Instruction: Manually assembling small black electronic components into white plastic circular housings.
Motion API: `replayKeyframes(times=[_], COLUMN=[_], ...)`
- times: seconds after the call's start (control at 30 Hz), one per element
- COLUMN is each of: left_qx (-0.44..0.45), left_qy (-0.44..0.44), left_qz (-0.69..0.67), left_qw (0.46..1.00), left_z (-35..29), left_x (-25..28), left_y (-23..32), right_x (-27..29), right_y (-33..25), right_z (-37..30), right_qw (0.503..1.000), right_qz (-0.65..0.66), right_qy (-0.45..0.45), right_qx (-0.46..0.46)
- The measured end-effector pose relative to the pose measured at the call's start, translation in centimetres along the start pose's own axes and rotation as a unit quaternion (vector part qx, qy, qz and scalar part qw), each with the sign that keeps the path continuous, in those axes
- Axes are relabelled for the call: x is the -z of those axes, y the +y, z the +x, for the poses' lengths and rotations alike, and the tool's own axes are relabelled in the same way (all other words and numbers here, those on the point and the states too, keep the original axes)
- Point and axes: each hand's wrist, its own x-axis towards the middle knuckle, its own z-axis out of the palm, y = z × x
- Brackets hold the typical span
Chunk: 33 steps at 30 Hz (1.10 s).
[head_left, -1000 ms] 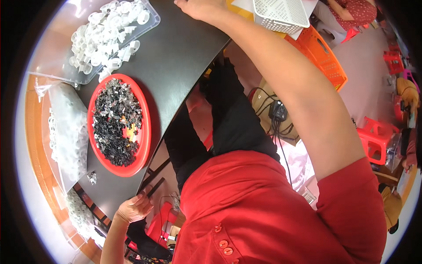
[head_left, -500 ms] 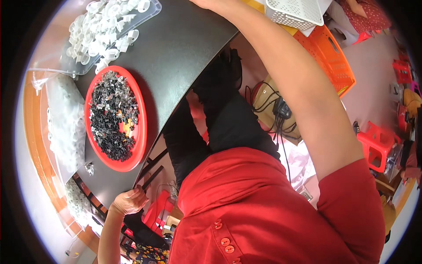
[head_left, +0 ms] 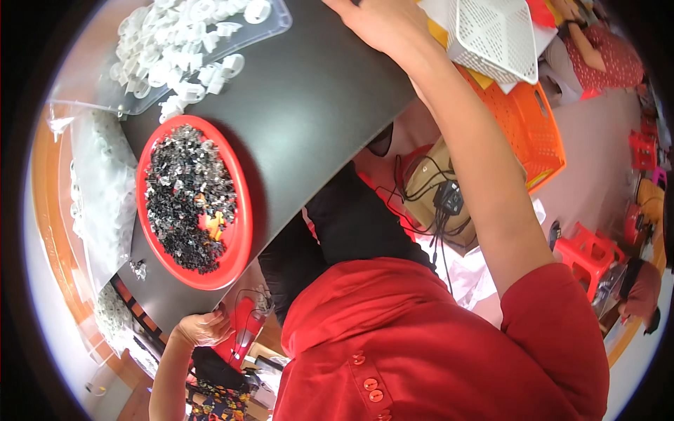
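Note:
My left hand (head_left: 203,328) is at the near left edge of the dark table (head_left: 309,126), its fingers bent and closed against that edge. Just above it sits a red oval tray (head_left: 246,238) with a heap of small black and silvery parts (head_left: 186,189). A yellow patch (head_left: 213,223) shows among them. My right hand (head_left: 386,27) reaches over the table's far side and is partly cut off by the top of the picture. One digit is stretched out to the left; the other fingers are mostly out of sight.
White plastic pieces (head_left: 168,49) lie heaped on a clear tray at the far left, above a filled clear bag (head_left: 105,189). A white basket (head_left: 491,42) and an orange crate (head_left: 530,137) stand right of my arm. Cables (head_left: 446,200), red stools (head_left: 586,256) and other people are beyond.
The view has shifted, so the table and tray sit slightly lower and farther right. More of my right hand shows now. My left hand stays at the table edge.

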Motion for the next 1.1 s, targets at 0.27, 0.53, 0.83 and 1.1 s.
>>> replayKeyframes(times=[0.27,0.53,0.83,1.1], left_qx=[-0.038,0.044,0.087,0.063], left_qy=[0.008,0.015,0.045,0.015], left_qz=[-0.032,0.083,0.055,0.062], left_qw=[0.999,0.995,0.994,0.996], left_z=[-0.3,-0.6,0.0,-0.2], left_x=[-0.3,-1.7,-1.1,-0.9], left_y=[0.0,1.8,1.4,1.4], right_x=[-1.8,-1.0,-1.3,-2.4], right_y=[1.8,0.6,0.8,2.4], right_z=[1.1,1.0,1.4,2.6], right_qw=[0.999,1.000,0.999,0.996], right_qz=[-0.033,0.006,-0.004,-0.045], right_qy=[0.021,-0.013,0.027,0.072], right_qx=[-0.020,-0.001,-0.029,0.002])
